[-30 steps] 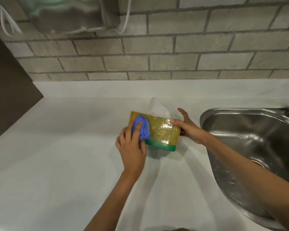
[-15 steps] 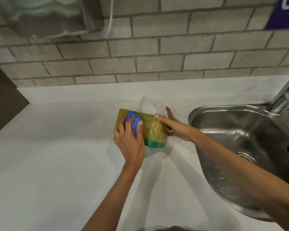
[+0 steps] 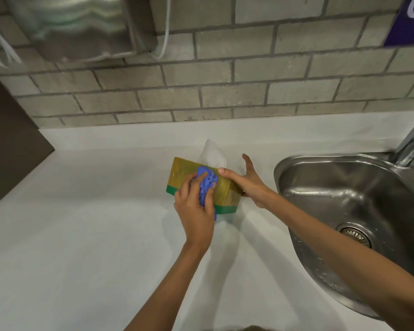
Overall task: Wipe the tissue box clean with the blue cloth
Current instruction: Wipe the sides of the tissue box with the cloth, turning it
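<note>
Blue cloth [image 3: 207,185] bunched in the left hand [image 3: 195,209] rubs the tissue box [image 3: 225,189], which the right hand [image 3: 249,185] grips at its end to steady it on the tabletop [image 3: 81,235].

Tissue box [image 3: 181,173]: yellow w/ green base band. Cloth [image 3: 207,185]: blue. Counter [image 3: 81,235]: white. Wall [image 3: 225,87]: grey brick pattern.

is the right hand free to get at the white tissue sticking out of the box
Probably not without letting go: the right hand is bracing the tissue box. The tissue sits close by, with nothing covering it.
</note>
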